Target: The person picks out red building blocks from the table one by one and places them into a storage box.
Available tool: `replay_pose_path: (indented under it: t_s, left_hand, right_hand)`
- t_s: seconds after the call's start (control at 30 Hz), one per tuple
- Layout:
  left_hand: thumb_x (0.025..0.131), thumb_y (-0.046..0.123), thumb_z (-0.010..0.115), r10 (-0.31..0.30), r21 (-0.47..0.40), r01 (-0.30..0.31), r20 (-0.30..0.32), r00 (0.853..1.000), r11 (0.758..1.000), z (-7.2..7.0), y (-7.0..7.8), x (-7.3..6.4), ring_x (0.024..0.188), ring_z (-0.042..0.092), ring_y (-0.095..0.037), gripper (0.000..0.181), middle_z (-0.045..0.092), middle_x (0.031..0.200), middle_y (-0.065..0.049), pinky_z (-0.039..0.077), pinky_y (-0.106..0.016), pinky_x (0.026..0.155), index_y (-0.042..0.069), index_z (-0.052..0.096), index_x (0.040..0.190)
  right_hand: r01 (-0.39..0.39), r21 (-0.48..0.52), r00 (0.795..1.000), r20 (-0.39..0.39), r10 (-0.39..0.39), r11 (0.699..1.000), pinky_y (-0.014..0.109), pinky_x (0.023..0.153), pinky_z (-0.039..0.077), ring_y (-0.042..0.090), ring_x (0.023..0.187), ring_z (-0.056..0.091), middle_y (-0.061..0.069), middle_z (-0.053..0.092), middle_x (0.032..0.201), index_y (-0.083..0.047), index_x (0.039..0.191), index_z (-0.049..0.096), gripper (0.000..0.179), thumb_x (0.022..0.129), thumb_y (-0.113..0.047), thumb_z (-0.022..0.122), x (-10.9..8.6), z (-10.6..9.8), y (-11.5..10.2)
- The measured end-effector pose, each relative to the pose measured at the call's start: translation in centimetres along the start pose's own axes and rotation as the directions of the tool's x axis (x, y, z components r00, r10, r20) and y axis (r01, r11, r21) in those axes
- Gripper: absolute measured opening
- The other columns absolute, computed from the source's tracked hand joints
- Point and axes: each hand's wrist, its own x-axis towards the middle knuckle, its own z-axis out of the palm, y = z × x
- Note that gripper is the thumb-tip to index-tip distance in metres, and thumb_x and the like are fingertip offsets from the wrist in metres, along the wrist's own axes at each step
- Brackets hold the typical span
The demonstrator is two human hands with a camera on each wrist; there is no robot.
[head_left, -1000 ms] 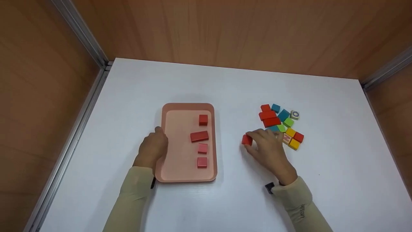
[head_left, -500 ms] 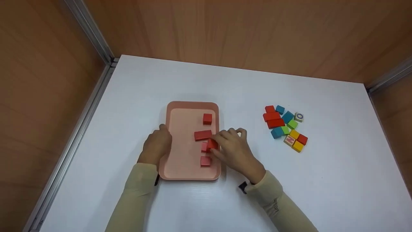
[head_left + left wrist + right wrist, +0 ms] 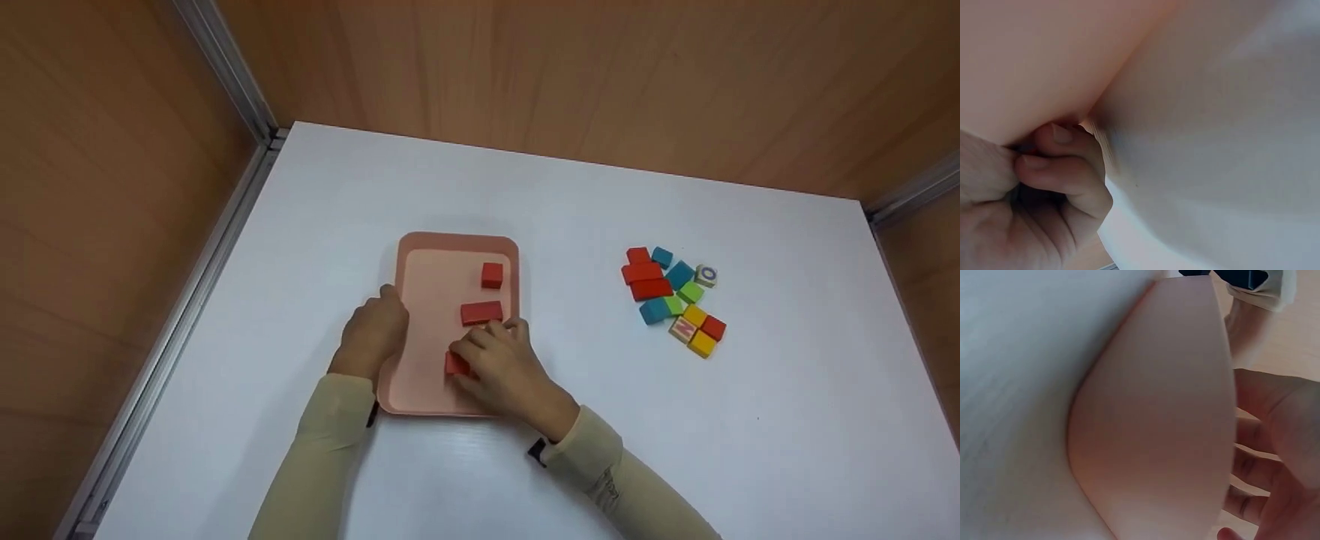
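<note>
A pink tray [image 3: 427, 337] lies on the table, its left edge gripped by my left hand [image 3: 373, 330]. In the left wrist view, the curled fingers [image 3: 1067, 174] press against the tray's outer wall. Over the tray's lower right part, my right hand [image 3: 506, 367] pinches a red block [image 3: 456, 364] between thumb and fingers; whether the block touches the tray bottom I cannot tell. Beyond the hand sit a red cube [image 3: 492, 275] and a long red block [image 3: 481, 313]. The pink cubes are hidden under the right hand. In the right wrist view the tray's wall [image 3: 1157, 410] hides the fingertips.
Right of the tray, a cluster of blocks lies on the white table [image 3: 570, 225]: red blocks [image 3: 651, 289], blue blocks [image 3: 680, 275], green ones [image 3: 690, 292], yellow ones [image 3: 703, 344] and two lettered cubes [image 3: 683, 329]. Wooden panels [image 3: 562, 75] stand around the table.
My right hand has carried the red block leftward from beside the cluster, over the tray's right rim and into the tray area. The left hand stays on the tray's edge.
</note>
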Motion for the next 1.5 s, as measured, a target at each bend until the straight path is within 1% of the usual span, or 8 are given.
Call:
replay_pose_path:
  t_s: [0.27,0.4,0.63,0.8,0.93,1.03,1.33,1.5]
  left_hand:
    - [0.108,0.012,0.024,-0.009,-0.003,0.009,0.003,1.0,1.0,-0.1,0.3,0.1,0.083,0.062,-0.032,0.03,0.06,0.099,-0.021,0.05,-0.047,0.074,-0.005,0.042,0.124]
    - [0.108,0.011,0.025,0.015,0.023,-0.015,-0.01,1.0,1.0,-0.1,0.3,0.2,0.085,0.064,-0.035,0.028,0.06,0.1,-0.024,0.051,-0.049,0.074,-0.006,0.043,0.123]
    - [0.108,0.009,0.025,0.027,0.038,-0.026,-0.023,0.999,0.999,0.0,0.5,0.2,0.084,0.065,-0.035,0.026,0.061,0.099,-0.025,0.051,-0.049,0.073,-0.006,0.043,0.119]
    - [0.108,0.01,0.027,0.009,0.027,-0.009,-0.007,1.0,1.0,-0.1,0.5,0.1,0.08,0.063,-0.032,0.026,0.06,0.096,-0.022,0.051,-0.046,0.071,-0.006,0.043,0.122]
    - [0.108,0.011,0.028,-0.013,0.02,0.013,0.008,1.0,1.0,-0.2,0.5,0.2,0.079,0.062,-0.03,0.028,0.06,0.097,-0.021,0.05,-0.044,0.071,-0.007,0.041,0.126]
    - [0.109,0.012,0.029,-0.017,0.027,0.016,0.013,1.0,1.0,-0.2,0.4,0.2,0.079,0.062,-0.03,0.029,0.06,0.097,-0.021,0.051,-0.043,0.071,-0.007,0.04,0.128]
    - [0.109,0.012,0.03,-0.01,0.035,0.009,0.009,1.0,0.999,-0.1,0.2,0.1,0.079,0.063,-0.031,0.027,0.06,0.095,-0.021,0.051,-0.044,0.07,-0.006,0.041,0.126]
    - [0.109,0.014,0.031,-0.019,0.021,0.019,0.014,1.0,1.0,-0.2,0.1,0.0,0.078,0.064,-0.031,0.026,0.061,0.096,-0.022,0.052,-0.045,0.069,-0.004,0.042,0.124]
  right_hand:
    - [-0.047,-0.005,0.992,0.115,0.047,0.999,0.055,0.096,0.033,0.022,0.1,0.054,-0.001,0.068,0.107,-0.018,0.113,0.073,0.032,0.085,-0.034,0.08,0.0,0.9,-0.2]
    - [-0.052,-0.016,0.989,0.136,0.053,0.999,0.053,0.094,0.033,0.022,0.096,0.052,-0.001,0.068,0.105,-0.018,0.111,0.074,0.032,0.085,-0.035,0.08,-0.1,1.3,-0.3]
    - [-0.057,-0.027,0.989,0.136,0.06,0.998,0.053,0.094,0.033,0.023,0.098,0.052,0.0,0.069,0.107,-0.017,0.113,0.074,0.036,0.085,-0.038,0.08,-0.2,1.2,-0.3]
    - [-0.047,-0.002,0.998,0.05,0.047,0.999,0.053,0.093,0.034,0.021,0.1,0.053,-0.002,0.068,0.108,-0.019,0.112,0.072,0.031,0.088,-0.037,0.077,-0.5,0.4,0.4]
    - [-0.043,0.004,0.998,-0.044,0.043,0.999,0.054,0.093,0.035,0.022,0.099,0.053,-0.002,0.068,0.108,-0.017,0.114,0.07,0.028,0.089,-0.03,0.076,-0.5,-0.7,1.6]
    - [-0.075,-0.015,0.994,-0.077,0.073,0.997,0.056,0.092,0.035,0.023,0.097,0.053,0.001,0.067,0.108,-0.015,0.115,0.07,0.031,0.089,-0.03,0.077,-0.5,-1.7,2.9]
    - [-0.244,-0.014,0.966,-0.097,0.241,0.97,0.058,0.094,0.033,0.025,0.102,0.056,0.005,0.069,0.112,-0.014,0.123,0.068,0.04,0.089,-0.032,0.077,-1.7,-3.7,7.5]
    - [-0.331,-0.003,0.938,-0.106,0.329,0.944,0.056,0.093,0.031,0.028,0.103,0.055,0.008,0.068,0.115,-0.013,0.124,0.067,0.04,0.09,-0.033,0.076,-3.2,-4.4,10.7]
